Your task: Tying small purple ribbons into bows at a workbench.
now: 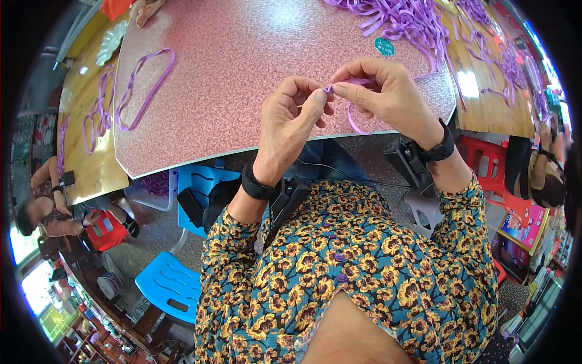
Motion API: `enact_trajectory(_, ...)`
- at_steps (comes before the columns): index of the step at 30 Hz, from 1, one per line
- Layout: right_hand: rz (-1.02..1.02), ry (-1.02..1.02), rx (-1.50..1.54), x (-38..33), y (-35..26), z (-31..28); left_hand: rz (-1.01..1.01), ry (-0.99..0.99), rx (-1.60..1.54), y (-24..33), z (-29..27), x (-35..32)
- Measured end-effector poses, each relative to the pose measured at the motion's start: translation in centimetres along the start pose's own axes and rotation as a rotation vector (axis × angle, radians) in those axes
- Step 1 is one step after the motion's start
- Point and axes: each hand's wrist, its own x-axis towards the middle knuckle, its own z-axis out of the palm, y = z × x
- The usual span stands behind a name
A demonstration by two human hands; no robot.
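Note:
Both my hands meet above the near edge of the pink speckled table (224,79), pinching one purple ribbon (357,123). Thumb and forefinger of my left hand (290,118) close on a small fold or knot in it. Right beside that, my right hand (388,94) grips the same ribbon between thumb and fingers. Part of the ribbon runs behind the right fingers, and a loop hangs below them. Whether the small fold is a finished knot I cannot tell.
A heap of purple ribbons (400,21) lies at the far right, near a round green tag (384,47). One looped ribbon (145,91) rests on the left. Blue stools (170,285) stand below left, red stools (485,161) right. Other people sit at both sides.

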Motion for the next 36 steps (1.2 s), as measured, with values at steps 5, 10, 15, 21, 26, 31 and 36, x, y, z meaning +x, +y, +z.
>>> enact_trajectory(5, 0.065, -0.036, -0.083, -0.2, -0.5, -0.4, -0.023, -0.005, -0.006, 0.1, 0.1, 0.4)
enact_trajectory(10, 0.062, 0.027, -0.027, 0.0, -1.1, 0.6, -0.013, 0.006, -0.014, 0.2, 0.0, 0.4)
enact_trajectory(15, 0.087, 0.007, 0.019, 0.0, -0.9, 0.3, -0.019, 0.012, -0.015, 0.1, -0.2, 0.4)
enact_trajectory(21, 0.117, -0.026, -0.049, -0.2, -1.0, -0.1, -0.009, 0.010, 0.001, 0.0, 0.0, 0.4)
enact_trajectory(26, 0.055, 0.002, 0.077, -0.1, -1.2, 0.5, 0.004, 0.005, 0.016, 0.1, 0.1, 0.4)
enact_trajectory(31, 0.073, -0.004, 0.074, 0.0, -0.9, 0.3, 0.008, 0.004, -0.006, 0.2, -0.1, 0.4)
enact_trajectory(36, 0.046, -0.027, -0.091, -0.1, -1.3, -0.3, 0.026, 0.001, 0.016, 0.1, 0.0, 0.3)
